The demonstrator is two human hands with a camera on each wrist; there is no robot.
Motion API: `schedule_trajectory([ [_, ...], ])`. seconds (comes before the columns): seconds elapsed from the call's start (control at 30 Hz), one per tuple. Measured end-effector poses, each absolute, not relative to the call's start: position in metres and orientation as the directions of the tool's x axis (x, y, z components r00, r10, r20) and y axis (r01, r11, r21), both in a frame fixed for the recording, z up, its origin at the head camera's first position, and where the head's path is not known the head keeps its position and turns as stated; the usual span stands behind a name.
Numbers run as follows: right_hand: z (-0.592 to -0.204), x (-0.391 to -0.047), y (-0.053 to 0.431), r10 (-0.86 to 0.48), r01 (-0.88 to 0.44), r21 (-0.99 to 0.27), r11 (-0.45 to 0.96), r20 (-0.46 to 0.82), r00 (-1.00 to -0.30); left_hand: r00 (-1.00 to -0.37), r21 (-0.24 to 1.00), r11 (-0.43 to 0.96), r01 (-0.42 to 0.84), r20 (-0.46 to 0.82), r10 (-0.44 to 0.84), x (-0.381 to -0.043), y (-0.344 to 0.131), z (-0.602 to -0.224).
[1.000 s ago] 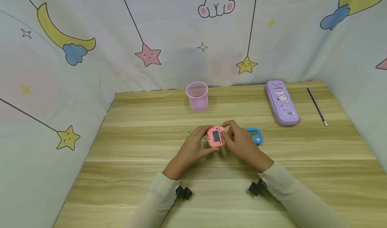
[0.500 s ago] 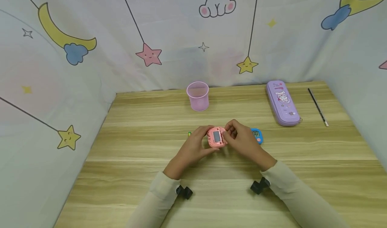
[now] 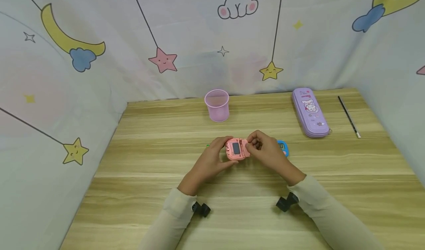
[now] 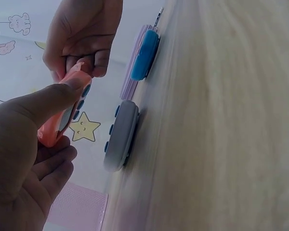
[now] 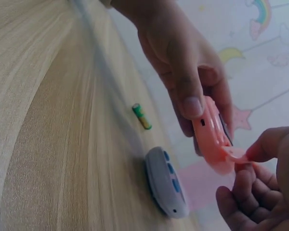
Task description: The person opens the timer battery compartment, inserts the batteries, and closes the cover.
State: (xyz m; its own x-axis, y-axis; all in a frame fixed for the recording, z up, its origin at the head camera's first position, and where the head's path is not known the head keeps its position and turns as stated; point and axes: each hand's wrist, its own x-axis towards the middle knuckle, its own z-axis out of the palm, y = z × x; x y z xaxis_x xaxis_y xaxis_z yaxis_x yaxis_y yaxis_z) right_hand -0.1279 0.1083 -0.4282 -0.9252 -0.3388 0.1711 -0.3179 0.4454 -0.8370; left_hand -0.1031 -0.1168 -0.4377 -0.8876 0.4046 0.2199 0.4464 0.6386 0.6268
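Note:
My left hand (image 3: 210,160) holds a pink digital timer (image 3: 236,149) by its edges above the table, thumb on the near side. A dark grey rectangle shows on the face turned up, and blue buttons stick out underneath in the left wrist view. With thumb and index finger, my right hand (image 3: 266,151) pinches a thin pink flap (image 5: 237,154) at the timer's right end; it stands out at an angle from the body. On the table beyond the right hand lies a blue timer (image 3: 283,148), partly covered. A grey timer (image 4: 122,136) with blue buttons is hidden below the hands in the head view.
A green battery (image 5: 142,116) lies near the grey timer. Behind the hands stands a pink-purple cup (image 3: 218,111). Toward the back right are a purple pencil case (image 3: 310,113) and a pencil (image 3: 348,116). Printed cloth walls (image 3: 199,76) border the wooden table (image 3: 159,128).
The right hand has shifted slightly right, drawing the pink flap outward from the timer's end. The timer has moved a little left in the left hand; more of the blue timer is covered.

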Motion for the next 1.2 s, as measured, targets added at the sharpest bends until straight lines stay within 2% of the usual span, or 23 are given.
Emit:
schedule_trajectory([
  [0.27, -0.424, -0.128, 0.112, -0.322, -0.313, -0.859, 0.405, 0.187, -0.928, -0.891, 0.637, 0.633, 0.439, 0.217, 0.399, -0.105, -0.121, -0.441],
  [0.7, -0.430, -0.126, 0.108, -0.429, -0.339, -0.830, 0.444, 0.135, -0.893, -0.907, 0.681, 0.602, 0.418, 0.275, 0.318, -0.112, -0.132, -0.438],
  [0.8, -0.433, -0.127, 0.108, -0.519, -0.366, -0.820, 0.440, 0.100, -0.849, -0.911, 0.691, 0.595, 0.411, 0.277, 0.307, -0.113, -0.134, -0.437],
  [1.0, -0.439, -0.126, 0.105, -0.706, -0.456, -0.794, 0.403, 0.047, -0.706, -0.907, 0.704, 0.574, 0.419, 0.296, 0.300, -0.114, -0.136, -0.436],
  [1.2, -0.442, -0.123, 0.102, -0.753, -0.475, -0.784, 0.400, 0.013, -0.658, -0.901, 0.698, 0.570, 0.433, 0.312, 0.302, -0.114, -0.137, -0.437],
])
